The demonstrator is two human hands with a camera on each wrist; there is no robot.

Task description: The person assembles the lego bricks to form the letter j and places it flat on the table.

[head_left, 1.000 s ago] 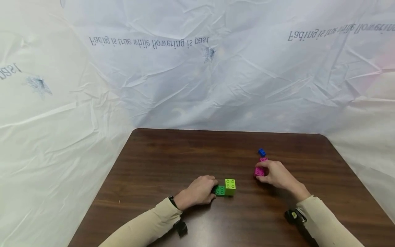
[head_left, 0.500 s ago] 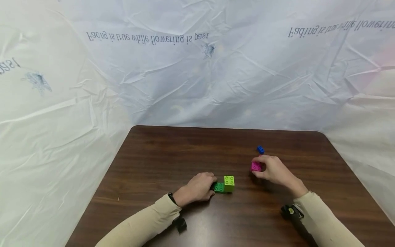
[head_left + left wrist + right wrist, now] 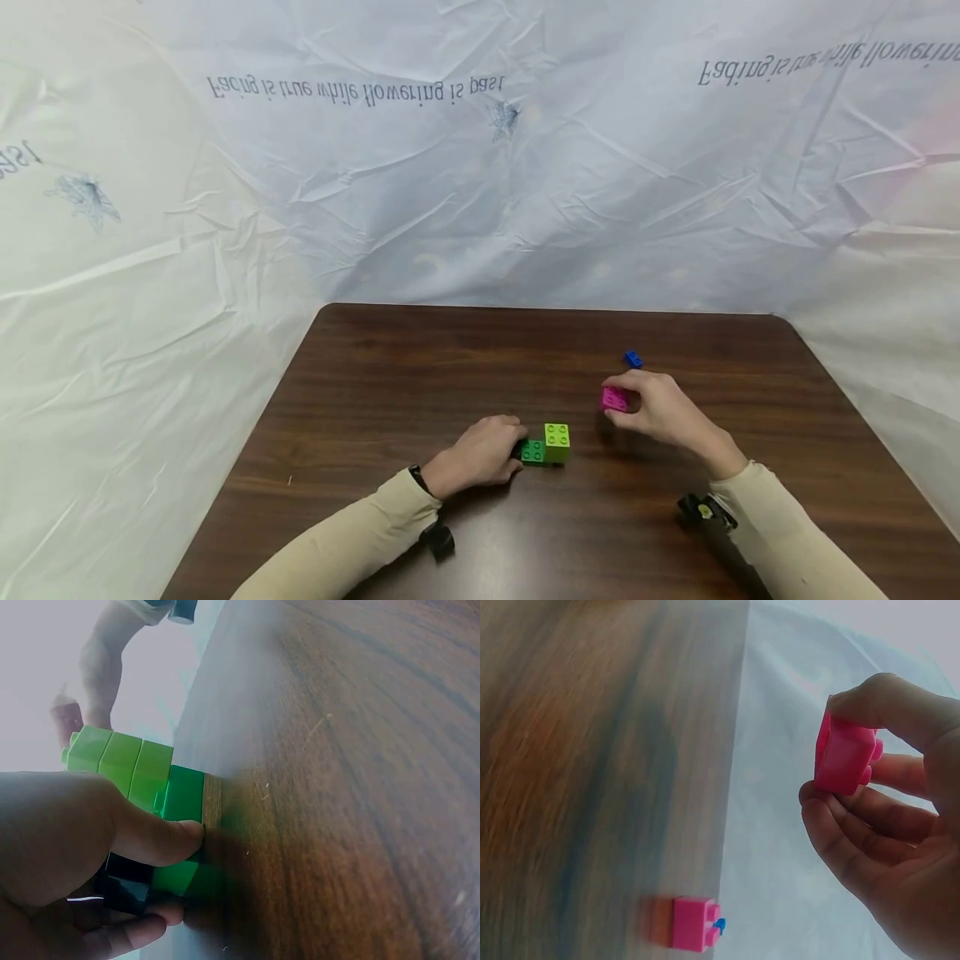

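Note:
My left hand [image 3: 480, 454] grips a green brick base [image 3: 532, 452] low on the table. Three lime green bricks [image 3: 120, 757] stand stacked on its right end, and a black block [image 3: 126, 891] sits between thumb and fingers at the other end, mostly covered in the head view. To the right, my right hand [image 3: 663, 408] pinches a pink brick [image 3: 846, 757] between thumb and fingertips, held up off the table with its studs facing the palm. A second pink brick [image 3: 692, 925] lies on the table, hidden by the right hand in the head view.
Beyond the right hand lies a small blue brick [image 3: 633, 359] on the brown wooden table [image 3: 420, 358]. White printed sheeting [image 3: 420, 183] hangs behind and beside the table.
My right hand has lifted the pink brick away from the other pink one and carried it slightly left. The left hand keeps its grip on the green base. The head view has shifted slightly.

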